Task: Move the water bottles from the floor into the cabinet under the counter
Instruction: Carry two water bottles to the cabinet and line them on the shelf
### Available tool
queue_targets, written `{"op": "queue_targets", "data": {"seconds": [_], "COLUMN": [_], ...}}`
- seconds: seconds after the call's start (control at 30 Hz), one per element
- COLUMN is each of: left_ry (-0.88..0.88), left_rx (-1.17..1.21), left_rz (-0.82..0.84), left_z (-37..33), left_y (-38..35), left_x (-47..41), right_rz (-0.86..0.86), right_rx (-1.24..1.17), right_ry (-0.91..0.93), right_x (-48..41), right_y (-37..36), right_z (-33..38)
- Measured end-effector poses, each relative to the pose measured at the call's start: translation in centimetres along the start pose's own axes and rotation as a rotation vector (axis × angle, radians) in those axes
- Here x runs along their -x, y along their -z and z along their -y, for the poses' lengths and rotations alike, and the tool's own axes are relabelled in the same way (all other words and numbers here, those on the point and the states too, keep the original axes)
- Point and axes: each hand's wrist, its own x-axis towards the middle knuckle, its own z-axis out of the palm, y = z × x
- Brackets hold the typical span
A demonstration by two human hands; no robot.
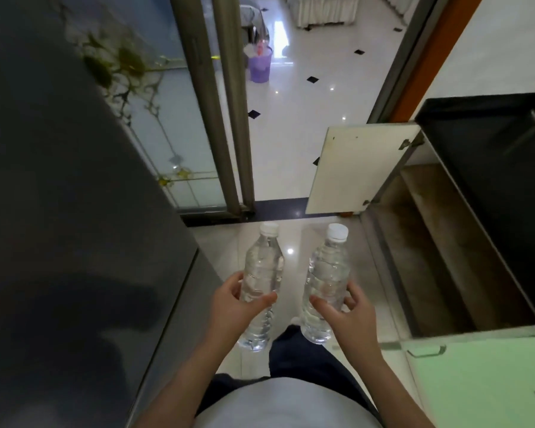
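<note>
Right in front of the person, over the glossy floor tiles [294, 254], both water bottles are up off the ground, one per hand. The left hand [229, 307] is wrapped around the left bottle [261, 273] about mid-body, thumb across the front. The right hand [349, 316] grips the right bottle [325, 273] the same way. The hands are apart, and the bottles sit side by side with a gap between them, white caps on.

The cabinet [439, 242] is off to the right under the black counter [491, 168], and it's open. The inside looks brownish and grubby, with a stepped ledge at the back. Its white cabinet door [355, 168] is swung out wide into the walkway, beyond the right bottle, so it sticks out toward the doorway. The counter edge overhangs the opening. Next to that, lower right, there's a shut pale green door [482, 381] with a metal handle.

The left side is hemmed in by a big dark grey fridge [74, 211], so it's a narrow spot. Beyond it there's a sliding glass door [183, 134] with a leafy pattern. Further out in the next room, a purple bin [261, 67] stands on white tiles.
</note>
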Motion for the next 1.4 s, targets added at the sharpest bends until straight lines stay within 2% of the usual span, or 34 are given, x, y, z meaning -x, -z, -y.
{"op": "queue_targets", "data": {"seconds": [0.33, 0.73, 0.93, 1.07, 1.4], "left_ry": [-0.049, -0.079, -0.164, -0.145, -0.050], "left_rx": [0.014, -0.249, -0.448, -0.496, -0.591], "left_rz": [0.154, 0.628, 0.839, 0.945, 1.084], "left_z": [-12.1, -19.5, -22.4, -22.3, -16.7], "left_y": [-6.9, -15.8, -21.5, -25.9, -36.3], "left_x": [-18.7, -38.0, -41.8, -41.2, -40.1], "right_rz": [-0.190, -0.702, -0.970, -1.086, -1.185], "right_rx": [0.000, -0.187, -0.273, -0.297, -0.380], "right_ry": [0.003, -0.253, -0.317, -0.360, -0.452], "right_x": [-16.8, -28.7, -29.6, -29.2, -30.7], "right_y": [3.0, 1.6, 2.8, 4.4, 8.8], "right_z": [5.4, 6.1, 6.2, 4.6, -3.1]}}
